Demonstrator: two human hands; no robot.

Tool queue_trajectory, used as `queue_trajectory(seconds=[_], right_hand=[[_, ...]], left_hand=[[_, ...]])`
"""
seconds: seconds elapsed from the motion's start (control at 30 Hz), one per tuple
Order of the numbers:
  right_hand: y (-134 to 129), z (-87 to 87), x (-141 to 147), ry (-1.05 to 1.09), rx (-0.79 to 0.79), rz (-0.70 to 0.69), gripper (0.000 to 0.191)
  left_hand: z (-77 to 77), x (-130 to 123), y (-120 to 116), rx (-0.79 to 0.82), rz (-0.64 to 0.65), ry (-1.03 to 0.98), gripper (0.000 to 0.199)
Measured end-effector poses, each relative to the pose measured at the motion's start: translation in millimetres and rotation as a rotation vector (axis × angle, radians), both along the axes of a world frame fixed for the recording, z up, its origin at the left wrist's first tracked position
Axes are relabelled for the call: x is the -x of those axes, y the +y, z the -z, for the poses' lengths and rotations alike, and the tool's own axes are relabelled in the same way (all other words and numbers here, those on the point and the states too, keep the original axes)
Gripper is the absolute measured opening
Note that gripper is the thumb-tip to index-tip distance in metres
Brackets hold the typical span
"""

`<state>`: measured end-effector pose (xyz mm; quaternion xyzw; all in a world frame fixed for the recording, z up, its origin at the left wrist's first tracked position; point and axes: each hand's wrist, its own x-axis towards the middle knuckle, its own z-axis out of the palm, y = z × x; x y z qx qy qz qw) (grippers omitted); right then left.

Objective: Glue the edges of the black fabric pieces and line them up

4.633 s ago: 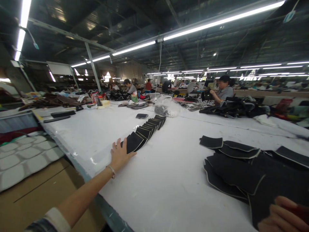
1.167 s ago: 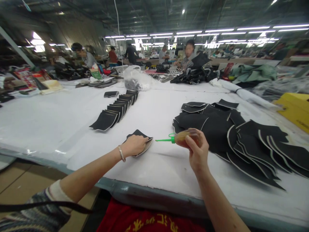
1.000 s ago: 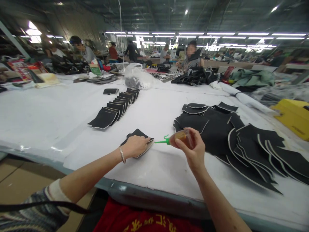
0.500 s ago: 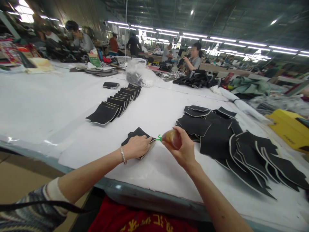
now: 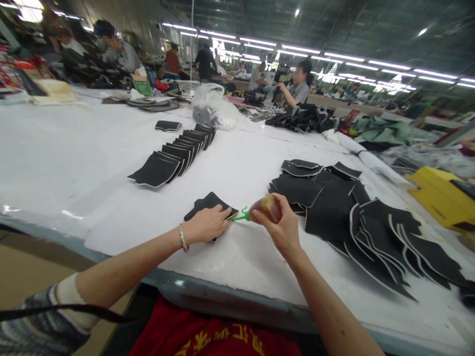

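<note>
My left hand (image 5: 207,225) lies over a black piece with pale edges (image 5: 211,200), holding it near its right corner. Part of that piece is hidden under the hand. In my right hand (image 5: 284,230) is a squeeze bottle (image 5: 270,206) of amber liquid that looks like glue, tilted on its side. Its green nozzle (image 5: 241,216) points left, with the tip at the piece's edge by my left fingertips. A fanned row of similar black pieces (image 5: 154,168) lies farther back on the left, and a loose heap of black pieces (image 5: 330,207) spreads to the right.
The white-covered table (image 5: 92,163) has its near edge in front of me. One folded black piece (image 5: 167,126) and a clear plastic bag (image 5: 213,106) lie at the back. A yellow box (image 5: 441,198) stands far right. Co-workers (image 5: 297,86) are behind the table.
My right hand has turned the bottle slightly, bringing its nozzle tip lower along the piece's edge. My left fingers have shifted on the piece, which now lies flatter. The whole view has moved slightly.
</note>
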<state>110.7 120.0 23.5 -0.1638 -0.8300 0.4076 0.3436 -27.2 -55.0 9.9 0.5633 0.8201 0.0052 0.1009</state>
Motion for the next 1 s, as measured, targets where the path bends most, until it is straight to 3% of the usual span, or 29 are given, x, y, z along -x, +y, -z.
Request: queue_trajectory(seconds=[0.2, 0.4, 0.53, 0.7, 0.87, 1.0], right_hand=[[3.5, -1.7, -0.4, 0.051, -0.005, 0.019, 0.05], [3.0, -3.0, -4.7, 0.004, 0.023, -0.099, 0.05], [6.0, -0.1, -5.4, 0.037, 0.02, -0.071, 0.051], [5.5, 4.1, -8.8, 0.015, 0.113, -0.212, 0.049], [5.2, 7.3, -10.1, 0.047, 0.115, -0.125, 0.052], [-1.4, 8.4, -15.2, 0.004, 0.177, -0.245, 0.05]], left_hand=[[-1.2, 0.5, -0.4, 0.01, 0.047, 0.023, 0.036], [-10.2, -4.1, -1.1, 0.032, 0.041, 0.004, 0.034], [-11.3, -3.9, -1.1, 0.038, 0.05, -0.001, 0.039], [-9.7, -2.3, -1.3, 0.058, 0.025, -0.014, 0.039], [-12.1, -2.6, -1.9, 0.044, 0.063, -0.006, 0.038], [-17.2, -4.3, -2.6, 0.082, 0.074, -0.01, 0.032]])
